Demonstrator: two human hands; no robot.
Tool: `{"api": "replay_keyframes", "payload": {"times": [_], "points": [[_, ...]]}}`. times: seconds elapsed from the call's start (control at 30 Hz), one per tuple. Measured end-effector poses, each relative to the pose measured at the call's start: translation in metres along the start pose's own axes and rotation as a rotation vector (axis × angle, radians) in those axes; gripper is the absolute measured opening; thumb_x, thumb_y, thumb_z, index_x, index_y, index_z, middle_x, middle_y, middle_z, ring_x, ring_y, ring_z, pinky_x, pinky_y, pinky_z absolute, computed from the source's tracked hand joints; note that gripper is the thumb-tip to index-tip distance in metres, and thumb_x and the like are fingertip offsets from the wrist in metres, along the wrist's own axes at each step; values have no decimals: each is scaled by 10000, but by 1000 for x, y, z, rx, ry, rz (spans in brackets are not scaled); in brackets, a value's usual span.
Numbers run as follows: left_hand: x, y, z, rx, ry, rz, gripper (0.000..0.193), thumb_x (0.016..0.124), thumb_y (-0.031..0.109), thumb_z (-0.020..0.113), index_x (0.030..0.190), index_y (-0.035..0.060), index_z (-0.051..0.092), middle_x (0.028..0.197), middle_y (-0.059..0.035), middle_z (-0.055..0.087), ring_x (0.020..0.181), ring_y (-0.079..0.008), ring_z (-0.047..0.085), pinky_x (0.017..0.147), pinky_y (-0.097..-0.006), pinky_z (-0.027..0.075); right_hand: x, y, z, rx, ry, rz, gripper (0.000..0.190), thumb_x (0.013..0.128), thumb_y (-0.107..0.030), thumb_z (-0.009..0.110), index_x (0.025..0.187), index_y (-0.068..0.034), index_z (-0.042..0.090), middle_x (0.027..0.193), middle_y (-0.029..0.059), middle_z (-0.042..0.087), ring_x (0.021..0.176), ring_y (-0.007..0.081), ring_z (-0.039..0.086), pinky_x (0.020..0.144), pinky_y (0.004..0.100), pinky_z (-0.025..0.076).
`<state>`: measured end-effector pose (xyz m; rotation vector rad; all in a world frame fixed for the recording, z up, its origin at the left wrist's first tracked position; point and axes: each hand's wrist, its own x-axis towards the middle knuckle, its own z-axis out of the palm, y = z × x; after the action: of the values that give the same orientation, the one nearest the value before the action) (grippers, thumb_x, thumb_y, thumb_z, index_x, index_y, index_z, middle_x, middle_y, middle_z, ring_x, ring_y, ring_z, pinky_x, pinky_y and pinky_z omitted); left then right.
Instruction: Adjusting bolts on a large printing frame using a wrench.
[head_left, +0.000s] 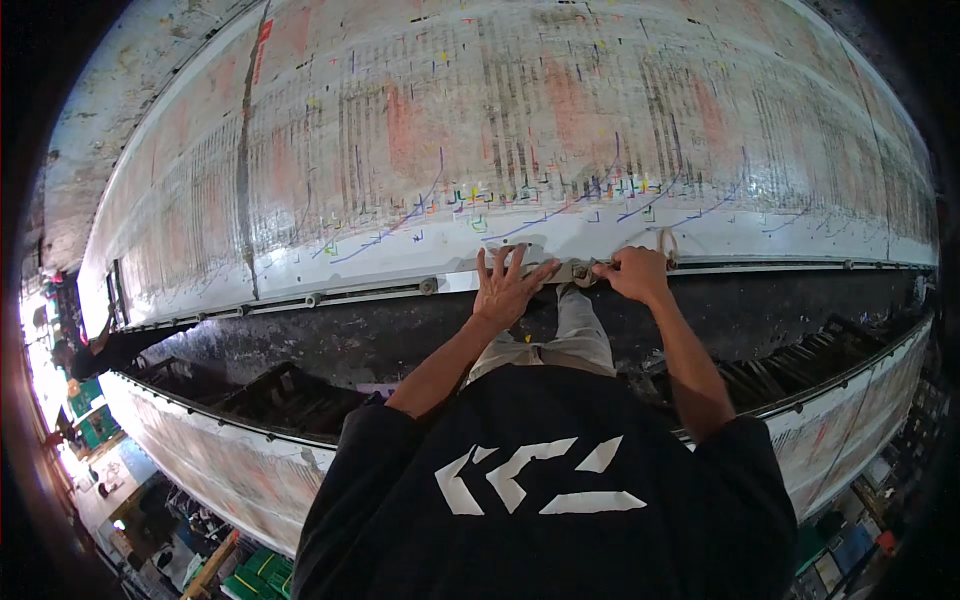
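Observation:
A long printing table (540, 135), pale and stained with red, grey and coloured registration marks, fills the upper view. A metal rail (375, 291) with round stops runs along its near edge. My left hand (506, 289) lies spread over this edge, fingers on the table's white border. My right hand (636, 271) is curled at the rail, its thumb and fingers closed at a small metal fitting (581, 273) between my hands; whether it grips the fitting is unclear. A loop of tan cord or band (667, 247) stands beside my right hand.
Behind me runs a second long table (217, 465) with a similar rail. Dark slatted racks (277, 394) lie beneath it along the dark aisle. Another person (97, 352) leans at the far left table end. Green bundles (259, 574) are at the lower left.

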<state>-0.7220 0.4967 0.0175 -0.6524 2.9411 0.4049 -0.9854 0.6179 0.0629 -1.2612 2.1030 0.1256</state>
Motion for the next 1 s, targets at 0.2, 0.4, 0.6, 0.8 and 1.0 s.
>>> {"api": "replay_keyframes", "payload": {"times": [0.2,0.4,0.6,0.8,1.0], "points": [[-1,-1,6,-54,11,19,630,1025,348,586,1571,516,319,1532,-143,376,1395,-398,380,1122,-745,250,-17,0,-1,-192,-51,-160,594,871,-645,679,978,-67,763,844,135,757,755,354,738,699,482,556],[0,-1,2,-12,23,47,661,1020,347,595,1580,525,291,1530,-157,383,1395,-385,380,1114,-745,247,-23,0,41,-234,89,-30,522,902,-514,689,1035,-9,686,786,186,727,754,385,729,706,510,549],[0,-7,5,54,23,51,684,1020,285,599,1601,476,293,1523,-158,383,1393,-403,376,1107,-741,253,-59,-57,87,-122,537,398,403,881,-447,701,971,-55,672,841,202,726,804,417,718,680,531,535],[1,-6,17,-93,83,64,614,988,292,619,1563,305,403,1496,-137,457,1375,-365,419,1154,-676,223,-53,-22,58,178,153,273,694,912,-676,614,876,7,732,829,226,727,811,430,722,805,536,564],[5,-14,16,-360,109,73,459,871,177,742,1300,95,601,1292,-101,588,1284,-324,509,1124,-535,321,-64,-30,38,301,26,348,812,880,-777,565,1027,-3,761,1023,244,738,1006,431,711,861,519,559]]}}
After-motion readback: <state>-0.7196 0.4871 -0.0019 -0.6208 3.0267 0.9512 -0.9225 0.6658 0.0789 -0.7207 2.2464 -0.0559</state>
